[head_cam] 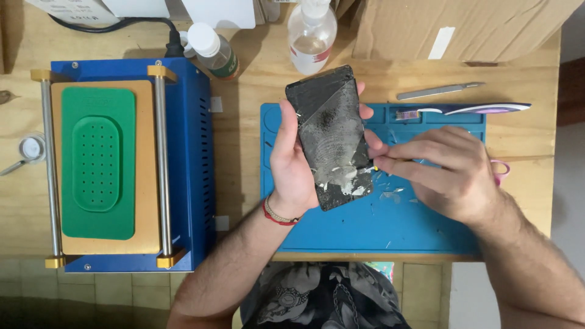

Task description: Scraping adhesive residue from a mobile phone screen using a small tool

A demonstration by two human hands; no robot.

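Held near the centre of the frame: a dark phone panel (332, 137), tilted, its surface smeared with grey-white residue and curled flakes toward the lower end. Gripped from the left edge by the left hand (292, 161), thumb across the face, fingertips showing past the right edge; a closed grip on the panel. Met at the lower right edge by the right hand (448, 167), its grip pressed together around a thin tool with only a small tip showing; kind of tool impossible to tell. Spread below, a blue work mat (317, 231) on the wooden desk (244, 152), littered with pale scraps.

Likely risks, judged from this: a slip of the tip off the edge and into the left fingers, caused by too much push against stubborn residue. Possibly a crack or a gouge in the panel, unsupported in the air rather than flat on the mat. Perhaps flakes scattered off the mat. At upper centre, two bottles (311, 33) standing close, easily knocked by an elbow.
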